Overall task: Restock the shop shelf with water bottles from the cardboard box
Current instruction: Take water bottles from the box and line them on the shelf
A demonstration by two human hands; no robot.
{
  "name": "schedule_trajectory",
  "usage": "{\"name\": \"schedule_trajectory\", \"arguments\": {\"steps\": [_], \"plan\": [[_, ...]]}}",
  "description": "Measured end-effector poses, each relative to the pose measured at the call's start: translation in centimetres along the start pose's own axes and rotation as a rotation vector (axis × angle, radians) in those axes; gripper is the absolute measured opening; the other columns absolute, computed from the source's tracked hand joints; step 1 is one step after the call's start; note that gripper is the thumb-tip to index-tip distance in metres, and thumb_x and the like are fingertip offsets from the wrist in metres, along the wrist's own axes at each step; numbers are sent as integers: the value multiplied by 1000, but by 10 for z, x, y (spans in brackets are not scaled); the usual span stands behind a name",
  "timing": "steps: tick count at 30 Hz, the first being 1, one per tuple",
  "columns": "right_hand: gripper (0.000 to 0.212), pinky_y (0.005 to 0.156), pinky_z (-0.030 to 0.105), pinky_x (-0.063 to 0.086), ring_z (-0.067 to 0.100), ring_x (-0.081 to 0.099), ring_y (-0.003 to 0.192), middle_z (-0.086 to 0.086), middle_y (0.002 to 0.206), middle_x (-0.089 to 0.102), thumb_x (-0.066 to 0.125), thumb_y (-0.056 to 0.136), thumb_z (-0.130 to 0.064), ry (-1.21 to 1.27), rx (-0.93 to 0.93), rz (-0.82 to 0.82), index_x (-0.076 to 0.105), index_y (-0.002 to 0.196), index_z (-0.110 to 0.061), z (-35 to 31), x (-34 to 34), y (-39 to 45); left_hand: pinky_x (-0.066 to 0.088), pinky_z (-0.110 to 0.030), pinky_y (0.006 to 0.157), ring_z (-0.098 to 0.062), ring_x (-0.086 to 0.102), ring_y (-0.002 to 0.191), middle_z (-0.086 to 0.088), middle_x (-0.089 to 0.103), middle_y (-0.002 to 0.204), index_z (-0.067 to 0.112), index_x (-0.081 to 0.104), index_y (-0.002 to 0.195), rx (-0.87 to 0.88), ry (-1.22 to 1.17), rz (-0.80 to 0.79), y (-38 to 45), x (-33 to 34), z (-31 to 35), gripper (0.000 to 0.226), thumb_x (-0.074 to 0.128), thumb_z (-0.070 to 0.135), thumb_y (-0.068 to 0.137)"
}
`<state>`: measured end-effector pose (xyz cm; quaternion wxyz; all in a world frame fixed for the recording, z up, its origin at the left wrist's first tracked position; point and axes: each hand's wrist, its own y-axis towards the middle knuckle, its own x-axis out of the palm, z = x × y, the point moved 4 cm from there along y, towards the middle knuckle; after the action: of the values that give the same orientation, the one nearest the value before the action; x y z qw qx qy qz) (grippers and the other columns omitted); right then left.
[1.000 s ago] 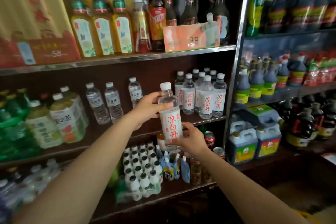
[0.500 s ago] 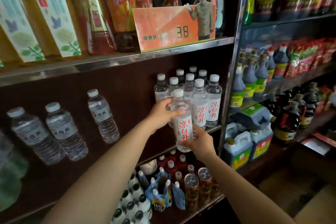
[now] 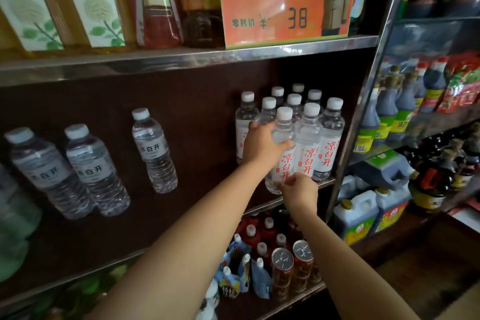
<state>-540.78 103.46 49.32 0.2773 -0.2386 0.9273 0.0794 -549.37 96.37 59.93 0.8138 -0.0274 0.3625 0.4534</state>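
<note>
A clear water bottle (image 3: 283, 135) with a white cap and red characters on its label stands at the front left of a cluster of several like bottles (image 3: 326, 135) on the middle shelf (image 3: 326, 181). My left hand (image 3: 261, 147) grips its upper body, fingers curled round it. My right hand (image 3: 298, 188) pinches its base at the shelf's front edge. The cardboard box is out of view.
Three water bottles with grey labels (image 3: 154, 149) stand further left on the same shelf. Above, an orange price sign (image 3: 283, 5) leans on tall bottles. Cans and small bottles (image 3: 281, 267) fill the lower shelf. Sauce bottles and jugs (image 3: 374, 210) crowd the rack at right.
Both hands have carried the bottle forward and up to the shelf, into the front row beside the cluster. The view has come closer to the shelf.
</note>
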Motion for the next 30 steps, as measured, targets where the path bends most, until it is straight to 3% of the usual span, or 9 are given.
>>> {"name": "schedule_trajectory", "arguments": {"steps": [4, 7, 10, 14, 18, 21, 23, 26, 30], "plan": [[22, 77, 30, 47, 24, 61, 89, 8, 92, 66, 72, 82, -28, 7, 21, -15, 68, 92, -9, 3, -1, -12, 45, -32, 99, -24, 53, 118, -8, 53, 129, 14, 44, 136, -135, -26, -83, -16, -12, -10, 75, 78, 35, 73], [26, 71, 26, 40, 18, 56, 82, 4, 90, 65, 72, 81, -33, -23, -18, -67, 68, 95, -11, 1, -3, -33, 50, -32, 89, -20, 59, 106, -8, 59, 121, 11, 49, 132, -270, -129, -163, -53, -31, -37, 62, 75, 27, 78], [25, 73, 27, 42, 18, 58, 83, 4, 91, 67, 72, 81, -33, -39, -87, -191, 70, 95, -13, -7, -2, -61, 55, -28, 70, -18, 63, 89, -10, 61, 111, 5, 53, 128, -424, -283, -248, -102, -57, -66, 45, 67, 19, 87], [18, 67, 28, 47, 16, 60, 74, -1, 78, 66, 72, 81, -32, -100, -225, -407, 69, 85, -15, -22, 5, -115, 50, -20, 59, -14, 65, 82, -10, 63, 118, 8, 55, 125, -545, -200, -187, -177, -101, -100, 39, 63, 23, 90], [18, 71, 30, 52, 13, 60, 71, 0, 79, 66, 75, 78, -30, -201, -337, -669, 63, 69, -21, -19, 21, -190, 50, -23, 67, -14, 66, 90, -5, 66, 115, 11, 58, 123, -673, -156, -116, -277, -138, -115, 37, 62, 28, 91], [21, 80, 37, 55, 20, 64, 79, 5, 83, 69, 79, 75, -32, -238, -415, -847, 63, 74, -19, -6, 36, -255, 50, -30, 80, -19, 64, 104, 1, 62, 120, 15, 60, 117, -772, -137, -97, -362, -157, -120, 29, 60, 29, 92], [22, 74, 32, 51, 21, 63, 83, 5, 81, 67, 79, 75, -31, -237, -451, -939, 63, 76, -16, 2, 43, -302, 49, -30, 80, -19, 64, 100, -3, 63, 122, 15, 60, 117, -828, -150, -51, -422, -168, -125, 29, 59, 29, 92], [23, 61, 30, 42, 19, 57, 66, 3, 64, 60, 80, 75, -23, -230, -466, -1087, 59, 67, -18, 14, 54, -374, 47, -28, 78, -19, 62, 96, -5, 62, 121, 13, 57, 124, -967, -180, 11, -515, -184, -129, 33, 57, 28, 94], [21, 72, 36, 49, 20, 61, 70, 6, 72, 66, 81, 74, -25, -259, -473, -1268, 62, 72, -17, 29, 68, -466, 50, -31, 80, -24, 62, 100, -11, 61, 124, 8, 59, 122, -1141, -212, 122, -636, -209, -132, 33, 57, 25, 94]]}}
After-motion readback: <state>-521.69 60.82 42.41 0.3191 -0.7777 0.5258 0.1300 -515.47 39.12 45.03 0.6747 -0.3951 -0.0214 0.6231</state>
